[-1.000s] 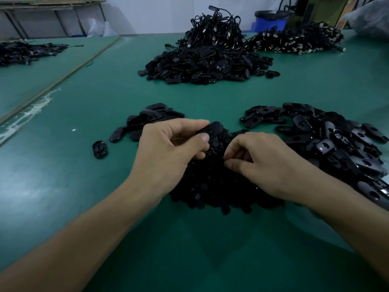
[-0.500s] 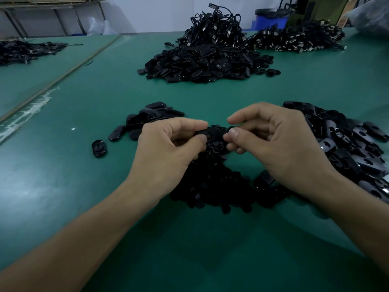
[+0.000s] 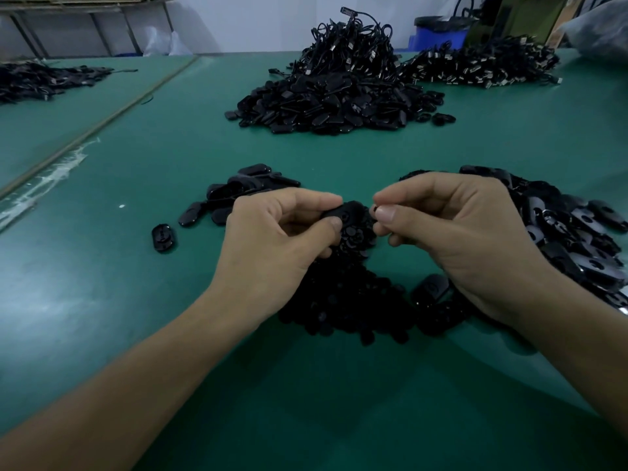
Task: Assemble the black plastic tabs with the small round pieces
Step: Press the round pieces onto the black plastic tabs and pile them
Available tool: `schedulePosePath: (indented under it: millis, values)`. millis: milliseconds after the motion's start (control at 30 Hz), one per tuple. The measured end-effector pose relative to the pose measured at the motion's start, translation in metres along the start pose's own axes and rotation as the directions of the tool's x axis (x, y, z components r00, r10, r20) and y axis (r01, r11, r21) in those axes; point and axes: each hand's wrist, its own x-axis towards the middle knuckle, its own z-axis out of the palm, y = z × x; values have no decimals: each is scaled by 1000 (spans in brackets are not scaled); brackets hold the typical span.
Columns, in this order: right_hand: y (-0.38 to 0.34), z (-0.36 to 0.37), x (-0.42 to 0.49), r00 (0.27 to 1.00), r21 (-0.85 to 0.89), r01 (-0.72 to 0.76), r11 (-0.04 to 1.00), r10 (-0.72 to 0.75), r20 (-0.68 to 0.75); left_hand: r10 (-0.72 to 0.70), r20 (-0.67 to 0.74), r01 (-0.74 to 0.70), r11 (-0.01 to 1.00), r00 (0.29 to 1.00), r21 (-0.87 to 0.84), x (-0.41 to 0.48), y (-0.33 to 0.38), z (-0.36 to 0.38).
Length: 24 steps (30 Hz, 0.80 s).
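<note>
My left hand [image 3: 272, 246] pinches a black plastic tab [image 3: 343, 212] between thumb and fingers, held just above the table. My right hand [image 3: 455, 239] pinches a small round piece [image 3: 373, 209] at the tab's right end, thumb and forefinger closed on it. Directly below both hands lies a heap of small round pieces [image 3: 343, 300]. A pile of loose black tabs [image 3: 571, 232] spreads to the right, partly hidden by my right hand. A small group of tabs [image 3: 244, 188] lies behind my left hand.
A single tab [image 3: 164, 236] lies alone at the left on the green table [image 3: 102, 300]. A big mound of black parts [image 3: 326, 100] and bundled cables [image 3: 475, 66] sit at the back. Another dark pile [image 3: 40, 79] is far left; a blue bin [image 3: 438, 32] stands behind.
My right hand rose from the heap of round pieces with a piece pinched and came up to the tab's right end. My left hand kept the tab nearly in place.
</note>
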Motion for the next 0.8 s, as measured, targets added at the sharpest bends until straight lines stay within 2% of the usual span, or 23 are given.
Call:
schedulePosePath:
  millis: [100, 300, 533, 667, 800]
  values:
    - [0, -1, 0, 1000, 10, -21, 1000, 21, 3, 5, -7, -5, 1000, 1000, -2, 0, 0, 0]
    - [0, -2, 0, 999, -191, 7, 982, 0, 40, 16, -15, -16, 1000, 1000, 4, 0, 0, 1]
    - [1, -1, 0, 992, -255, -17, 967, 48, 118, 2, 1, -2, 1000, 1000, -6, 1, 1, 1]
    - [1, -3, 0, 999, -195, 20, 981, -14, 32, -11, 29, 11, 1000, 1000, -4, 0, -1, 2]
    - [1, -3, 0, 994, -303, 96, 948, -109, -28, -1, 36, 1, 1000, 999, -2, -1, -3, 3]
